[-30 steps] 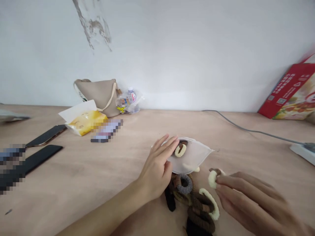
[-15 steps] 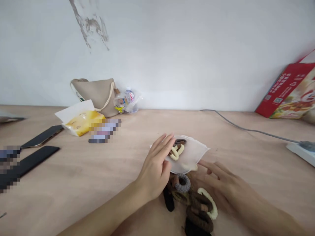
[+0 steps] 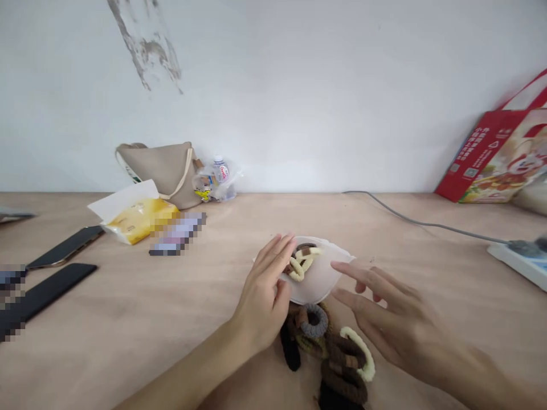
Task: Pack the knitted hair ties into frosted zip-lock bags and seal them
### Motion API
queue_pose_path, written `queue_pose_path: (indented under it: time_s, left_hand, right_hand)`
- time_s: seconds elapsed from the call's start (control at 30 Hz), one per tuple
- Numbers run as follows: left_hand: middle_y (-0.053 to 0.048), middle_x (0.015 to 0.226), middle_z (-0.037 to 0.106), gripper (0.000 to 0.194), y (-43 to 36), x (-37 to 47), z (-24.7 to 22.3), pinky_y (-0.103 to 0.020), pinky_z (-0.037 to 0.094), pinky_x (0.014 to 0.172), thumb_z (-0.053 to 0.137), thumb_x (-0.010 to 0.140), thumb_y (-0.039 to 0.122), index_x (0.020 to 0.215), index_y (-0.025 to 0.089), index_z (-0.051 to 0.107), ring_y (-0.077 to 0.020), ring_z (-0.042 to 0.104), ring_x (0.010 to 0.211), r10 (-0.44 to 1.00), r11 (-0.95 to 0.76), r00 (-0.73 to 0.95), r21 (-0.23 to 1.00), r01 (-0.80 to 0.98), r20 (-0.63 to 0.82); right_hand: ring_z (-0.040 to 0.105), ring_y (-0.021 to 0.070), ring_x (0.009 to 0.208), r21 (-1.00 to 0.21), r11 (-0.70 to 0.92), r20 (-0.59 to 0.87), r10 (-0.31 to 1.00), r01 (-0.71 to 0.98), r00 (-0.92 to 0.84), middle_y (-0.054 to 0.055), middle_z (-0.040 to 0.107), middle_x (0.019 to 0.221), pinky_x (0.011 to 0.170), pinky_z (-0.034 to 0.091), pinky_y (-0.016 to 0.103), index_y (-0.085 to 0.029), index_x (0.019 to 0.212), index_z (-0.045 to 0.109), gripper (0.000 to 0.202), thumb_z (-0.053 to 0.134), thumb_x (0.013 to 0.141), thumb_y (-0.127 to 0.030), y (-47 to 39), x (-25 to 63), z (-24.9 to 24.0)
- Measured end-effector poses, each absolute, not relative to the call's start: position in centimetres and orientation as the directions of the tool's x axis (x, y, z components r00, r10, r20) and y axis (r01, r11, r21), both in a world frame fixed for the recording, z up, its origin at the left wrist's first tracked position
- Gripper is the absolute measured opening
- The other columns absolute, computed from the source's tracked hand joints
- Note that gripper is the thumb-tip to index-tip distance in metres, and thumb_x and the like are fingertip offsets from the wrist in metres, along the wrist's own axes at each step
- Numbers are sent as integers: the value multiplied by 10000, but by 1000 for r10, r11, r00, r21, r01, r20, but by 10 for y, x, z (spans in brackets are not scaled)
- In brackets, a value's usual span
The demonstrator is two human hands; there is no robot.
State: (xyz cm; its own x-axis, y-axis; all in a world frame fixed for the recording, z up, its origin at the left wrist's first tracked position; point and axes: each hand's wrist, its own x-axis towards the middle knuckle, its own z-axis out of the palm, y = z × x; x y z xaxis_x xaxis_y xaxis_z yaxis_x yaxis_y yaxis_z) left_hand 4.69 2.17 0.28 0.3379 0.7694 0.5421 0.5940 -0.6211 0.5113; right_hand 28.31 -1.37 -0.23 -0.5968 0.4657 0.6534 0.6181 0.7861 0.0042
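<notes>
A white translucent pouch [image 3: 318, 282] lies on the table with cream hair ties [image 3: 297, 270] and darker ones in it. My left hand [image 3: 267, 290] rests flat over the pouch's left side, its fingers stretched out and holding nothing. At the pouch's right edge, my right hand [image 3: 384, 316] has thumb and index finger apart, with nothing between them. Just below the pouch is a pile of fuzzy ties: a grey one [image 3: 314, 320], a black one [image 3: 290, 348], a cream one [image 3: 363, 359] and several brown ones [image 3: 344, 382].
A beige bag [image 3: 160, 171], a bottle in clear plastic [image 3: 220, 173] and a yellow tissue pack [image 3: 139, 219] stand at the back left. Phones [image 3: 64, 247] lie far left. A red bag [image 3: 491, 154], grey cable [image 3: 410, 219] and power strip [image 3: 519, 262] are on the right.
My right hand has moved up to the pouch's right side, away from the pile. Another cream tie now shows inside the pouch. The view has shifted slightly.
</notes>
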Motion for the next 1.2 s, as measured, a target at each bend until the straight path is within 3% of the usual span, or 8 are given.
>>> queue_pose_path:
  time_s: [0.13, 0.3, 0.4, 0.53, 0.8, 1.0, 1.07, 1.2]
  left_hand:
    - [-62, 1424, 452, 628, 21, 47, 4, -368, 288, 1137, 351, 753, -1, 1359, 131, 449, -191, 335, 1357, 753, -639, 351, 492, 591, 557]
    - [-75, 1424, 450, 619, 22, 47, 3, -357, 289, 1136, 346, 749, -5, 1350, 103, 455, -180, 335, 1356, 745, -648, 360, 480, 591, 562]
    - [-66, 1423, 453, 624, 22, 48, 2, -351, 292, 1134, 343, 749, -5, 1352, 115, 453, -171, 337, 1356, 743, -649, 358, 479, 591, 566]
    - [-64, 1425, 449, 620, 22, 49, 1, -349, 290, 1135, 342, 753, -5, 1351, 117, 456, -169, 332, 1358, 749, -643, 355, 482, 596, 559]
    - [-74, 1423, 452, 621, 21, 47, 2, -342, 293, 1133, 338, 744, -4, 1345, 95, 461, -169, 338, 1354, 747, -645, 358, 483, 592, 559]
    - [-37, 1433, 440, 652, 21, 47, 3, -376, 285, 1137, 343, 747, 4, 1371, 170, 437, -178, 329, 1360, 758, -641, 370, 508, 576, 537]
    - [-21, 1438, 435, 663, 21, 47, 3, -402, 287, 1135, 352, 750, 8, 1377, 209, 431, -192, 328, 1361, 763, -636, 365, 516, 574, 533]
    - [-21, 1435, 439, 659, 23, 46, 3, -421, 291, 1132, 357, 756, 15, 1378, 222, 429, -205, 335, 1358, 764, -632, 355, 513, 581, 538]
  right_hand:
    - [613, 153, 779, -251, 787, 485, 606, 563, -631, 69, 639, 934, 633, 507, 252, -200, 1041, 541, 208, 422, 907, -96, -24, 288, -12]
    - [612, 137, 695, -529, 608, 179, 762, 592, -622, 14, 619, 798, 614, 506, 236, -236, 883, 507, 146, 410, 901, -129, -41, 293, -25]
    - [628, 149, 714, -510, 596, 244, 792, 621, -559, 38, 641, 843, 629, 512, 249, -237, 882, 518, 229, 347, 886, -84, -40, 295, -30]
    - [646, 191, 936, -379, 724, 309, 686, 576, -659, 69, 649, 1096, 760, 535, 280, -277, 1071, 574, 361, 421, 810, -79, -40, 296, -23]
    - [601, 123, 641, -183, 678, 470, 696, 712, -542, 24, 609, 833, 554, 491, 213, -235, 939, 566, 210, 441, 833, -103, -39, 300, -36]
    - [549, 129, 593, 68, 711, 700, 466, 700, -541, 15, 579, 740, 551, 445, 240, -204, 1026, 583, 199, 548, 850, -120, -26, 289, -8]
    - [567, 156, 651, 61, 717, 702, 463, 694, -541, 38, 602, 784, 592, 457, 273, -179, 1103, 566, 249, 534, 864, -117, -20, 276, 3]
    - [599, 157, 764, -157, 788, 597, 556, 595, -578, 55, 632, 928, 641, 484, 265, -194, 1054, 575, 235, 450, 880, -97, -17, 252, 11]
